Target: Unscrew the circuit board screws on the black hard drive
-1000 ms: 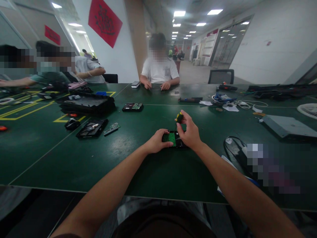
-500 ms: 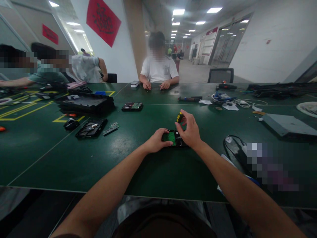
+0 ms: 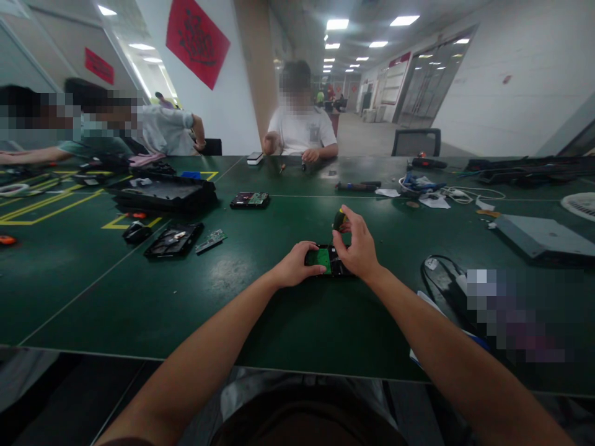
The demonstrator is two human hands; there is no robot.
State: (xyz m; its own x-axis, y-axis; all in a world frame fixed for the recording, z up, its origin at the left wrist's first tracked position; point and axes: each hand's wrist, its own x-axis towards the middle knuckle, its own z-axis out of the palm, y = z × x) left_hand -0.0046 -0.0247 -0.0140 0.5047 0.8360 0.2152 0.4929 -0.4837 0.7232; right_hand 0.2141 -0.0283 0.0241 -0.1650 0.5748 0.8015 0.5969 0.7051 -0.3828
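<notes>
Drive (image 3: 333, 263): just below and right of the frame's centre, flat on the surface (image 3: 297, 328), green board (image 3: 321, 259) facing up.
Left hand (image 3: 297, 263): half-curled, thumb and fingers gripping the drive's left end.
Right hand (image 3: 357, 244): pinched around the screwdriver (image 3: 339, 219), above the drive's right part.
Screwdriver: near upright, tip contact unclear.
Left of frame: black tray (image 3: 162, 197), open case (image 3: 173, 241), circuit strip (image 3: 211, 241).

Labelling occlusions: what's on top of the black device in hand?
On the black device, a green board shows at left, partly under the left hand. The right hand, holding a screwdriver, covers some of the right end; what lies under either hand is hidden.
</notes>
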